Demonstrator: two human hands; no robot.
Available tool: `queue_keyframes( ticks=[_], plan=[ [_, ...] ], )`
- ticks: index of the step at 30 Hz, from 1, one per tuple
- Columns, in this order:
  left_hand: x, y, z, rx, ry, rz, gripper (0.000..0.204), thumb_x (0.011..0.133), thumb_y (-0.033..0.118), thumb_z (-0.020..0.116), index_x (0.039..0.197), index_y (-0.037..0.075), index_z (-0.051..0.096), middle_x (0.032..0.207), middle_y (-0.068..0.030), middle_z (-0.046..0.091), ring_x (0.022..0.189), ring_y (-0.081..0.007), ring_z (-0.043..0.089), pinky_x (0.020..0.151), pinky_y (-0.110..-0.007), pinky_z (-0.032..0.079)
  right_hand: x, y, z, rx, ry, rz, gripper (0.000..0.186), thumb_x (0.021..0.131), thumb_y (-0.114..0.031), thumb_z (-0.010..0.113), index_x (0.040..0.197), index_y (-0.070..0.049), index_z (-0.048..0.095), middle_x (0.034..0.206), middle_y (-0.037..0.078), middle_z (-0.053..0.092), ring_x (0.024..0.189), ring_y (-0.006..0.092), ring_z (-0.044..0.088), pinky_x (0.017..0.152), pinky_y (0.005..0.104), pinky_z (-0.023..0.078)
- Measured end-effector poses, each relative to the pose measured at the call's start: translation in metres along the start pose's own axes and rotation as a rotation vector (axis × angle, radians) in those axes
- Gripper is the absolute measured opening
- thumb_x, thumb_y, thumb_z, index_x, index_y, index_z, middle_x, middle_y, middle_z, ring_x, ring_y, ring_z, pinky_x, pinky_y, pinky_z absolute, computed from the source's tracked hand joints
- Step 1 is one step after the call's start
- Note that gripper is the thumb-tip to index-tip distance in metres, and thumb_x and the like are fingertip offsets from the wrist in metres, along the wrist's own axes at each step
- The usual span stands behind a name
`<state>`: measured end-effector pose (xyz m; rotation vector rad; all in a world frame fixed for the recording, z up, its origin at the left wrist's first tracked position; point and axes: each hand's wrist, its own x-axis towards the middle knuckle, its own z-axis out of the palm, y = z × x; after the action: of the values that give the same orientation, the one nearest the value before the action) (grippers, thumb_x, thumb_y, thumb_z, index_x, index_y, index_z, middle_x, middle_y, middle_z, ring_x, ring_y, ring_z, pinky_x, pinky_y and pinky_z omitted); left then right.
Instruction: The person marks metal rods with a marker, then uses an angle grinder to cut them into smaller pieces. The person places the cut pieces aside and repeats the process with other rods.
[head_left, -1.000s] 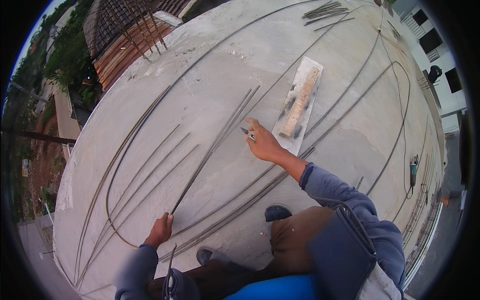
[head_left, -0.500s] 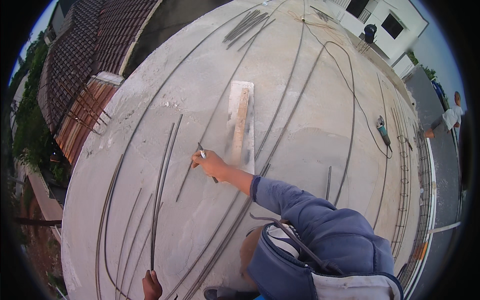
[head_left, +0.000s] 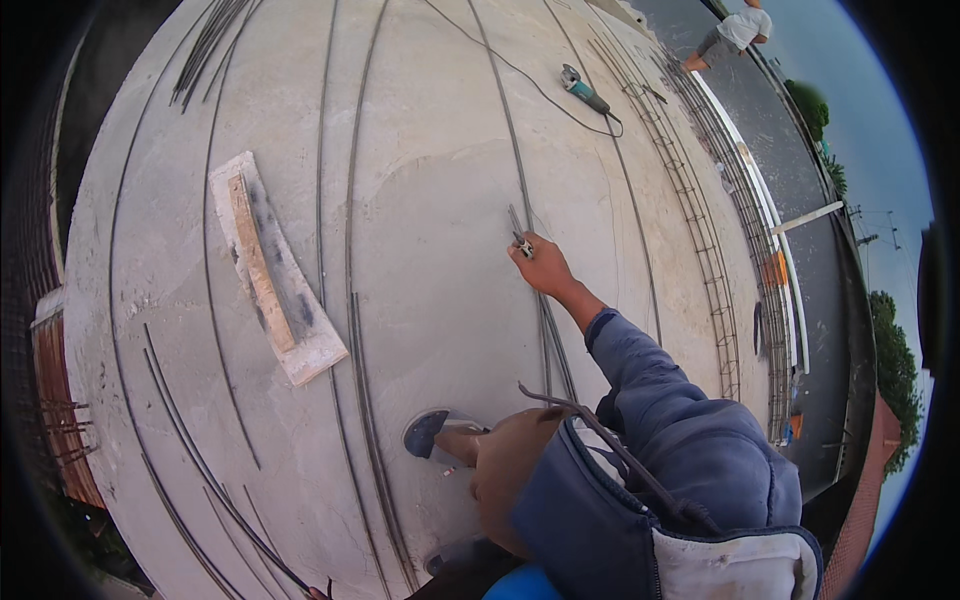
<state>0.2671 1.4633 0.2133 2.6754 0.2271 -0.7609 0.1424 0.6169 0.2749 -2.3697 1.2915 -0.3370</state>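
My right hand point(head_left: 541, 264) is reached out over the slab, its fingers closed around a short pale-and-dark marker point(head_left: 523, 245). Under that hand run thin steel rods point(head_left: 547, 345), their far tips poking out just beyond the fingers; whether the fingers also grip them I cannot tell. Only a sliver of my left hand point(head_left: 318, 593) shows at the bottom edge, closed at the near end of a pair of long steel rods point(head_left: 205, 465). To the left of my right arm lies a long pale board with a wooden handle strip point(head_left: 262, 265), like a plasterer's float.
Several long rods lie across the concrete slab point(head_left: 440, 260). A green angle grinder point(head_left: 585, 92) with a cord rests farther off. Tied rebar cages point(head_left: 700, 225) line the right side, beside a dark roof where another person point(head_left: 740, 30) is. My shoe point(head_left: 426, 432) stands near the rods.
My view has swung right. My right hand has moved from left of the float across to the rods on its right, still holding the marker. The left hand has nearly left the picture.
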Motion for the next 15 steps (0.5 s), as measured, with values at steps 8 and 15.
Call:
queue_keyframes(
  ticks=[8, 15],
  plan=[
    [0.054, 0.138, -0.032, 0.092, 0.042, 0.114, 0.065, 0.119, 0.047, 0.048, 0.14, -0.013, 0.064, 0.133, -0.0399, 0.068, 0.121, -0.0543, 0.065, 0.104, -0.057, 0.051, -0.349, 0.191, -0.052, -0.116, -0.335, 0.657, 0.067, 0.095, -0.066, 0.077, 0.112, -0.002, 0.076, 0.107, 0.024, 0.078, 0.103, 0.0411, 0.076, 0.09, 0.0491, 0.06],
    [0.076, 0.236, -0.019, 0.168, -0.024, 0.283, 0.067, 0.119, 0.049, 0.05, 0.141, -0.013, 0.063, 0.135, -0.0395, 0.068, 0.123, -0.054, 0.065, 0.106, -0.057, 0.051, -0.462, 0.177, -0.019, -0.094, -0.183, 0.801, 0.066, 0.096, -0.067, 0.076, 0.112, -0.003, 0.079, 0.114, 0.021, 0.076, 0.108, 0.0408, 0.075, 0.094, 0.0496, 0.06]
  ],
)
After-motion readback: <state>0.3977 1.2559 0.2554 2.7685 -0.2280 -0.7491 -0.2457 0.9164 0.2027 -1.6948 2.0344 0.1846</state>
